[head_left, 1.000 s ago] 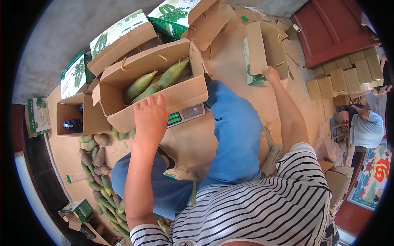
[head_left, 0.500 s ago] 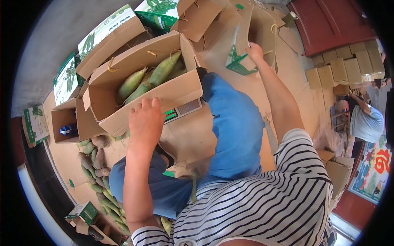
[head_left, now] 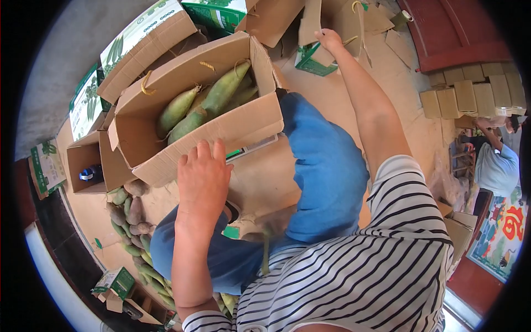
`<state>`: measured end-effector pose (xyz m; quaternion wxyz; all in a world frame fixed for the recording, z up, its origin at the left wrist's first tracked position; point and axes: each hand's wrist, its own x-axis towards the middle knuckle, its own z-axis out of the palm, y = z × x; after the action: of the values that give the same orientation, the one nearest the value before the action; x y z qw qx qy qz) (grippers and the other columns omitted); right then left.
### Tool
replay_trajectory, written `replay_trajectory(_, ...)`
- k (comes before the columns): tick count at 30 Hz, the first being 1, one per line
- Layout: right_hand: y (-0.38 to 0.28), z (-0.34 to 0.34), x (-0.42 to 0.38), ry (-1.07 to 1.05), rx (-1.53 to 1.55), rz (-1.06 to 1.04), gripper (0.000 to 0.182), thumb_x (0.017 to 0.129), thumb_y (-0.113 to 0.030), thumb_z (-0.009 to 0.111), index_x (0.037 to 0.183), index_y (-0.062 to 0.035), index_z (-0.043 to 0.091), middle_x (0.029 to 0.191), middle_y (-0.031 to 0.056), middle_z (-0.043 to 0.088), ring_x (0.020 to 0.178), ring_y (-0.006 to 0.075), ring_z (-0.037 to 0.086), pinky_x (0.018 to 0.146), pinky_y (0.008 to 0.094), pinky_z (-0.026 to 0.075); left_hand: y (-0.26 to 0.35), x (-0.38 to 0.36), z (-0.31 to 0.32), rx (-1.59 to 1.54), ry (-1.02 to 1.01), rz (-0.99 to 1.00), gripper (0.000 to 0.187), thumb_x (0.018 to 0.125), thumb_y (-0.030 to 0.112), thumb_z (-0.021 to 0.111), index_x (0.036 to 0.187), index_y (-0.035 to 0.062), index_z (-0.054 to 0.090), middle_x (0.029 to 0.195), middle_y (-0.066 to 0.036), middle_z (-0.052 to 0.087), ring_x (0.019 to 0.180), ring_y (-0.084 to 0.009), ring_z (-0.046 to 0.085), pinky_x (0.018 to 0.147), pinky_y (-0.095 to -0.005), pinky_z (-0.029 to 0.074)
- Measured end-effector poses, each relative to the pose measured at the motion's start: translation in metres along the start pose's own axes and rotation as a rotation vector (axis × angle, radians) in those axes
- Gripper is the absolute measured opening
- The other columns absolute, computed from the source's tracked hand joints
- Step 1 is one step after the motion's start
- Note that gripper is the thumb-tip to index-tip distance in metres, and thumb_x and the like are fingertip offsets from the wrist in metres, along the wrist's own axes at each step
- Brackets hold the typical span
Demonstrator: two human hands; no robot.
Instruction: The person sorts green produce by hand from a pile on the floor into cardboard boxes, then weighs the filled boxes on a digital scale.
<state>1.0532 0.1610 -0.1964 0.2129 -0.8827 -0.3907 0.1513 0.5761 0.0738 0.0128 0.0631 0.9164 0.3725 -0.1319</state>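
Note:
An open cardboard carton [head_left: 221, 128] stands before me with several large green radishes [head_left: 221, 91] lying inside. My left hand [head_left: 202, 174] is at its near wall, fingers slightly bent and a little apart, the fingertips just below the rim. I see nothing held in that hand. Out to the far right, my right hand [head_left: 330, 41] is closed on the edge of a second open carton [head_left: 310, 23], which has a green printed side. How its thumb sits on that edge is hard to make out. The inside of this second carton is only partly visible.
Printed cartons [head_left: 146, 41] line the wall at the left. A small open box [head_left: 88, 146] holds a dark blue-capped item. Loose radishes [head_left: 133, 213] lie on the floor to my left. Stacked boxes [head_left: 467, 99] and another person [head_left: 495, 166] are at the right.
My right hand has moved farther away and slightly left, and the second carton has moved with it. My left fingers have slipped slightly off the rim of the radish carton.

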Motion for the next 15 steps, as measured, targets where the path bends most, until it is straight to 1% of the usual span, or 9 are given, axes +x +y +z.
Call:
replay_trajectory(3, 0.016, 0.006, -0.021, 0.060, 0.311, -0.200, 0.044, 0.086, -0.044, 0.054, 0.113, -0.0102, 0.060, 0.107, 0.0145, 0.063, 0.099, 0.0277, 0.060, 0.085, 0.0349, 0.045, -0.001, -0.001, -0.003, -0.018, -0.017, -0.010, 0.047, 0.079, 0.022, 0.065, 0.119, 0.0031, 0.048, 0.108, -0.014, 0.055, 0.098, -0.0294, 0.056, 0.081, -0.0394, 0.045)
replay_trajectory(6, 0.030, -0.042, -0.098, 0.140, 0.241, -0.267, 0.044, 0.087, -0.041, 0.055, 0.114, -0.0066, 0.059, 0.105, 0.0160, 0.064, 0.096, 0.0251, 0.061, 0.083, 0.0326, 0.046, -0.002, -0.009, -0.005, -0.020, 0.050, 0.014, 0.046, 0.081, 0.020, 0.063, 0.120, 0.0021, 0.048, 0.110, -0.016, 0.054, 0.098, -0.0309, 0.056, 0.082, -0.0406, 0.045)
replay_trajectory(8, 0.090, -0.069, -0.142, 0.077, 0.181, -0.292, 0.041, 0.087, -0.037, 0.056, 0.109, -0.0032, 0.061, 0.099, 0.0178, 0.064, 0.093, 0.0230, 0.062, 0.080, 0.0307, 0.047, -0.004, -0.015, -0.006, -0.029, 0.062, 0.023, 0.045, 0.082, 0.019, 0.062, 0.121, 0.0008, 0.047, 0.111, -0.017, 0.054, 0.099, -0.0321, 0.055, 0.083, -0.0408, 0.045)
replay_trajectory(10, 0.132, -0.127, -0.199, -0.172, -0.126, -0.124, 0.039, 0.086, -0.037, 0.057, 0.102, -0.0024, 0.063, 0.093, 0.0180, 0.065, 0.089, 0.0233, 0.062, 0.078, 0.0318, 0.048, -0.006, -0.020, -0.002, -0.047, 0.057, 0.029, 0.045, 0.083, 0.019, 0.060, 0.122, 0.0009, 0.046, 0.113, -0.017, 0.054, 0.100, -0.0333, 0.055, 0.083, -0.0413, 0.045)
replay_trajectory(11, 0.147, -0.157, -0.225, -0.364, -0.332, 0.015, 0.039, 0.085, -0.037, 0.057, 0.096, 0.0000, 0.064, 0.094, 0.0207, 0.064, 0.090, 0.0292, 0.062, 0.078, 0.0355, 0.047, -0.007, -0.022, 0.001, -0.040, 0.075, 0.035, 0.045, 0.083, 0.019, 0.060, 0.122, 0.0012, 0.046, 0.114, -0.016, 0.054, 0.101, -0.0335, 0.055, 0.083, -0.0415, 0.045)
replay_trajectory(12, 0.186, -0.174, -0.254, -0.326, -0.539, 0.015, 0.044, 0.085, -0.040, 0.056, 0.094, 0.0026, 0.063, 0.098, 0.0225, 0.063, 0.094, 0.0351, 0.060, 0.080, 0.0389, 0.047, -0.007, -0.024, 0.003, -0.032, 0.097, 0.038, 0.044, 0.084, 0.019, 0.060, 0.122, 0.0015, 0.046, 0.115, -0.016, 0.053, 0.101, -0.0337, 0.055, 0.082, -0.0417, 0.045)
replay_trajectory(13, 0.222, -0.189, -0.288, -0.224, -0.703, -0.112, 0.047, 0.086, -0.042, 0.054, 0.074, 0.0027, 0.061, 0.069, 0.0196, 0.059, 0.070, 0.0300, 0.059, 0.066, 0.0413, 0.045, -0.007, -0.026, 0.003, -0.016, 0.096, 0.049, 0.043, 0.085, 0.019, 0.059, 0.122, 0.0026, 0.046, 0.115, -0.016, 0.053, 0.100, -0.0345, 0.055, 0.081, -0.0431, 0.046)
replay_trajectory(14, 0.231, -0.206, -0.318, -0.318, -0.856, 0.003, 0.054, 0.085, -0.047, 0.052, 0.065, 0.0016, 0.061, 0.068, 0.0199, 0.062, 0.067, 0.0301, 0.062, 0.068, 0.0437, 0.047, -0.006, -0.026, 0.003, -0.026, 0.093, 0.049, 0.043, 0.085, 0.020, 0.059, 0.122, 0.0026, 0.046, 0.115, -0.016, 0.053, 0.100, -0.0346, 0.055, 0.081, -0.0432, 0.046)
replay_trajectory(15, 0.231, -0.219, -0.340, -0.503, -0.822, 0.241, 0.054, 0.085, -0.047, 0.053, 0.061, 0.0017, 0.061, 0.064, 0.0188, 0.062, 0.060, 0.0281, 0.062, 0.064, 0.0420, 0.048, -0.006, -0.027, 0.002, -0.035, 0.092, 0.047, 0.042, 0.086, 0.020, 0.059, 0.122, 0.0027, 0.046, 0.114, -0.016, 0.053, 0.099, -0.0347, 0.055, 0.080, -0.0433, 0.046)
